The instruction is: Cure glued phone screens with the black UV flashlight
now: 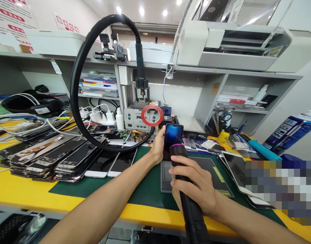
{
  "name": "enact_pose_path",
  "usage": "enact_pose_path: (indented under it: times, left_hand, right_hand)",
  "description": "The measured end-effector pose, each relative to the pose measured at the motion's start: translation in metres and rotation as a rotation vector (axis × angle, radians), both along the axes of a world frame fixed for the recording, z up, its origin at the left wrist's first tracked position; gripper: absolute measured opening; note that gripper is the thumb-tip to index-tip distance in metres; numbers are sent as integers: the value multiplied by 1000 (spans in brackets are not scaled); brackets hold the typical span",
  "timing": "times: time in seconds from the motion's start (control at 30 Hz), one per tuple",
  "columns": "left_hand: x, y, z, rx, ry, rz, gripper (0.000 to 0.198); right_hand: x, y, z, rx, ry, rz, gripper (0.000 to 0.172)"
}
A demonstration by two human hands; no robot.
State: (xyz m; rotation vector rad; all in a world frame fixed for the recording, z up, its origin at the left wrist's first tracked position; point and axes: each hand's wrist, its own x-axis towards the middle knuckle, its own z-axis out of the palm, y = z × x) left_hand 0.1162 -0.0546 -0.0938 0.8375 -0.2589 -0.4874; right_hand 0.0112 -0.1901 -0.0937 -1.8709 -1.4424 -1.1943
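My left hand (158,149) grips a smartphone (173,136) by its left edge and holds it upright above the mat. Blue light shows on the phone's dark glass. My right hand (197,181) is wrapped round a thick black flashlight (192,220) with a purple ring at its head. That head points at the phone and covers its lower right part. Below both hands lies a grey perforated pad (211,173) on the green work mat (142,189).
Stacked phone screens (74,159) crowd the left side. A black hose (75,84) loops up from a rework station (132,117) behind a red tape roll (144,117). Tablets (236,169) and a blue spray can (289,134) are at right. Shelves and a printer (236,51) stand behind.
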Motion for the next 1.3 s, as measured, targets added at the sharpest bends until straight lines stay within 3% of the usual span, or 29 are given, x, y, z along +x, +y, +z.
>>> enact_pose_path:
  times: [0.27,0.47,0.8,0.93,1.1,1.2,1.3]
  left_hand:
    - [8,3,-8,40,-37,-51,79]
    - [4,2,-4,41,-25,6,75]
    - [-1,2,2,72,-12,3,80]
    - [-4,-1,5,16,17,34,72]
    - [-7,-5,6,81,37,-17,78]
    - [-8,-6,4,76,24,-21,79]
    - [-8,-6,2,64,27,-32,79]
  right_hand:
    - [-3,3,1,-111,-55,53,11]
    - [-3,4,2,-67,-49,26,10]
    - [-8,-4,6,-224,4,-2,21]
    - [-12,-10,11,-255,72,-70,20]
    - [-22,-10,11,-212,160,-170,19]
    - [-23,-2,5,-103,227,-281,25]
    - [-17,9,-5,91,54,-289,29]
